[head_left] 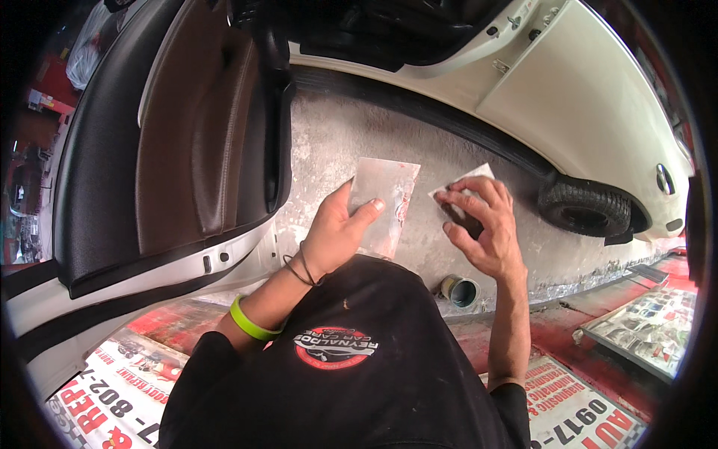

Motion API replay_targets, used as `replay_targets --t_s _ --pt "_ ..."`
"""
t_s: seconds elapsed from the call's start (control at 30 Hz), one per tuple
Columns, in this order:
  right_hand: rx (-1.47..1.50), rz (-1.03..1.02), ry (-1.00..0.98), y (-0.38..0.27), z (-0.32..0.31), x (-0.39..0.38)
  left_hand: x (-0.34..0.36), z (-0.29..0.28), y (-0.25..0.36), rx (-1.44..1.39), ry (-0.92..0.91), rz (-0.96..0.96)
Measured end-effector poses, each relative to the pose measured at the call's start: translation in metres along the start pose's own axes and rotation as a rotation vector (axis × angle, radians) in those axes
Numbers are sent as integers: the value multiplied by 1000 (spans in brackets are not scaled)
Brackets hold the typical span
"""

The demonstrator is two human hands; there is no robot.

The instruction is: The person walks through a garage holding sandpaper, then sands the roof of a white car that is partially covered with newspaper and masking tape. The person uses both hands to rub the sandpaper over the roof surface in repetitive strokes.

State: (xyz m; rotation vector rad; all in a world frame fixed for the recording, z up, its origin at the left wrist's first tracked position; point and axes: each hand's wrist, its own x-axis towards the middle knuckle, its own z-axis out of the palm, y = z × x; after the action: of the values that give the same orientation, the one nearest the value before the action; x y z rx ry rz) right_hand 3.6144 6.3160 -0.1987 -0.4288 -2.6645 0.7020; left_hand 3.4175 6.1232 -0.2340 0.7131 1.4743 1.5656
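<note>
Head view. Left hand (334, 232), one, near centre toward 9 o'clock: thumb on top of a pale flat sheet (381, 198), gripping it; sheet, one, at the centre. Right hand (490, 228), one, at 3 o'clock: fingers curled, pinching a smaller flat piece (481, 171), one. Open can (449, 289), one, 4 o'clock. Tyre (553, 200), one, 3 o'clock. Open door (194, 150), one, 10 o'clock. Wristbands: one lime (251, 322), one dark (292, 268). Hidden: left fingers beneath the sheet; most of the smaller piece. Unclear: can's contents. Cut off: door, at the rim.
</note>
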Motion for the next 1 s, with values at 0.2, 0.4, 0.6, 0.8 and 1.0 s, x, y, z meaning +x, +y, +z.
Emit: replay_targets --t_s 0.2,0.4,0.6,0.8,1.0 --pt "-159 -97 -45 0 -12 12 -2 27 2 271 -50 83" --pt "51 -72 -125 24 23 -11 -7 46 -34 192 95 57" --pt "260 -52 -270 35 44 -12 3 46 -48 278 229 32" --pt "190 -62 -314 71 40 24 63 22 -37 46 309 -10" --pt "303 -103 -58 88 8 98 133 20 -21 -660 85 -215"
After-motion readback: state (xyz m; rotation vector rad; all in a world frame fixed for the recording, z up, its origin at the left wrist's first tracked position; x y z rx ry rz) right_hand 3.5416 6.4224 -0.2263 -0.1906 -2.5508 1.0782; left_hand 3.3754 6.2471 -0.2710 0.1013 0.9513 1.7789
